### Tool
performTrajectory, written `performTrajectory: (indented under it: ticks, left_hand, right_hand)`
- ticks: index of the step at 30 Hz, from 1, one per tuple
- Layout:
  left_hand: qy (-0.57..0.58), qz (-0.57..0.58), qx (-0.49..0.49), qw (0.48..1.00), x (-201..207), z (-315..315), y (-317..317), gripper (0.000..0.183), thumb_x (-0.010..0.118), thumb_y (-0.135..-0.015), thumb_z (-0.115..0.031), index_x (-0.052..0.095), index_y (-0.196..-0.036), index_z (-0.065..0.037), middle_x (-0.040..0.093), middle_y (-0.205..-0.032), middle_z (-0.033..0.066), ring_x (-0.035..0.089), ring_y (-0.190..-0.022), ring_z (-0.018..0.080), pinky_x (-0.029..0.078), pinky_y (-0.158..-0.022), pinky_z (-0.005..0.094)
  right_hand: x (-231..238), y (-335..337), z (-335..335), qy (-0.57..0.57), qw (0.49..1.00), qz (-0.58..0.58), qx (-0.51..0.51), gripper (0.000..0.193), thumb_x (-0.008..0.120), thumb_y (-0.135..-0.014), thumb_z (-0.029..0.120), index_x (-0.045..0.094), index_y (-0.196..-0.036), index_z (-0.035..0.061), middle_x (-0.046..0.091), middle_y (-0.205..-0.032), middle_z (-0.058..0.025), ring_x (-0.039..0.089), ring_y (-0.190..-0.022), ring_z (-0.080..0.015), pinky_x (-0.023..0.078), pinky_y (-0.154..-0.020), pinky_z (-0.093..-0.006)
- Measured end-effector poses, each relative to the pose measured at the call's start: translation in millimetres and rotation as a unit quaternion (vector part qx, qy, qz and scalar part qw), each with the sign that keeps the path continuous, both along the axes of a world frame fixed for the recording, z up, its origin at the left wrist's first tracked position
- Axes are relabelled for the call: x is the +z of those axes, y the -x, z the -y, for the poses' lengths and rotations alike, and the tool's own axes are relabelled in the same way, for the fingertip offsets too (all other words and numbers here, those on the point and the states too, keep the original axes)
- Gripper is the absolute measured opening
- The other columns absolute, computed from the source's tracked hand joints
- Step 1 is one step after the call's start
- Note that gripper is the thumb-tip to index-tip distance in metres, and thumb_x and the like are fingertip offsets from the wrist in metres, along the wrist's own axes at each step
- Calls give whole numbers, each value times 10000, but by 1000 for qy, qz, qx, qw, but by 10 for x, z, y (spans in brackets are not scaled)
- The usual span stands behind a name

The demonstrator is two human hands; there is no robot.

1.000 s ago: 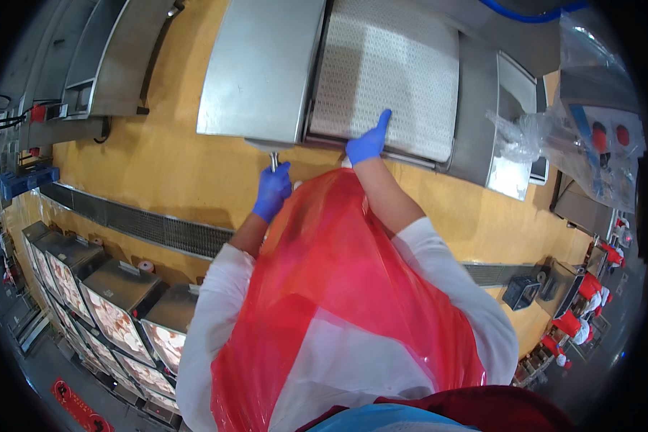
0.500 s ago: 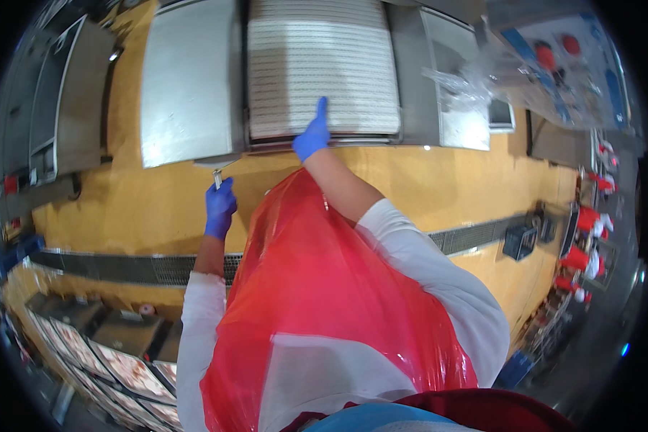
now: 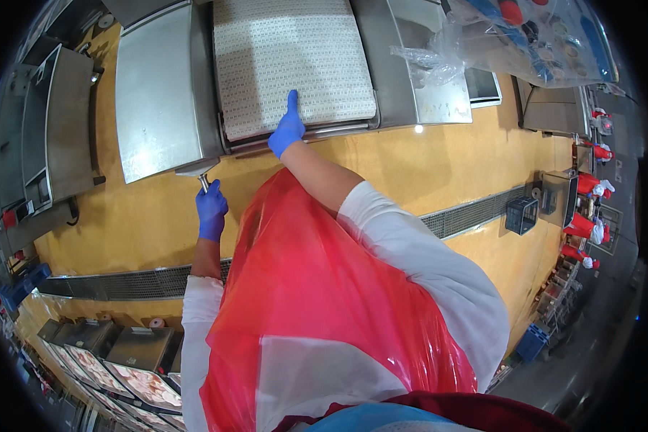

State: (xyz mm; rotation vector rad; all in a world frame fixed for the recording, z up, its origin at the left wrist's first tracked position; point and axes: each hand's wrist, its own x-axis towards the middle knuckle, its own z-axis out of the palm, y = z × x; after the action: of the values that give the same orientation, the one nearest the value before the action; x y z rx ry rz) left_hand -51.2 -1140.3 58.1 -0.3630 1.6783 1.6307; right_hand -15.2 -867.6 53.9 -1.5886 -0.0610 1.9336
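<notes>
My left hand [image 3: 211,212], in a blue glove, is closed round a short metal handle [image 3: 204,181] just below the near corner of the steel panel [image 3: 158,93]. Where the handle ends at that panel I cannot make out. Also blue-gloved, my right hand [image 3: 288,135] rests at the near edge of a whitish, patterned conveyor belt [image 3: 291,57]. One digit stretches forward over the belt; the rest of that hand is partly hidden, and I see nothing held in it.
Steel side panels flank the belt, the right one [image 3: 443,101] under a clear plastic bag [image 3: 533,47] with red and blue items. A drain grate [image 3: 129,286] crosses the yellow floor behind me. A dark crate [image 3: 521,216] stands right; trays of pale pieces [image 3: 144,381] lie lower left. People in red work far right.
The view has shifted, so the conveyor and panels appear further left and tilted. My left hand keeps its grip on the handle, and my right hand stays at the belt's near edge.
</notes>
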Motion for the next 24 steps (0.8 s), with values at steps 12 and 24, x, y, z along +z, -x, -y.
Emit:
performTrajectory:
  ticks: [12, 24]
  left_hand:
    - [22, 3, 3, 1000, 33, -106, -33, 297, 689, -967, -183, 451, -791, -167, 366, -551, -52, 334, -370, 90, 226, -359, 298]
    - [-2, -13, -14, 1000, -26, -57, -1, 269, 676, -977, -180, 473, -800, -165, 369, -555, -54, 334, -369, 85, 222, -357, 285]
  right_hand:
    - [400, -1488, -892, -577, 606, 347, 423, 302, 757, -905, 233, 733, -1122, 24, 744, -990, -144, 715, -803, -266, 586, -763, -367]
    - [314, -1418, -1808, -633, 362, 490, 478, 182, 641, -948, 201, 721, -1044, 69, 714, -1016, -209, 694, -889, -413, 579, -802, -500]
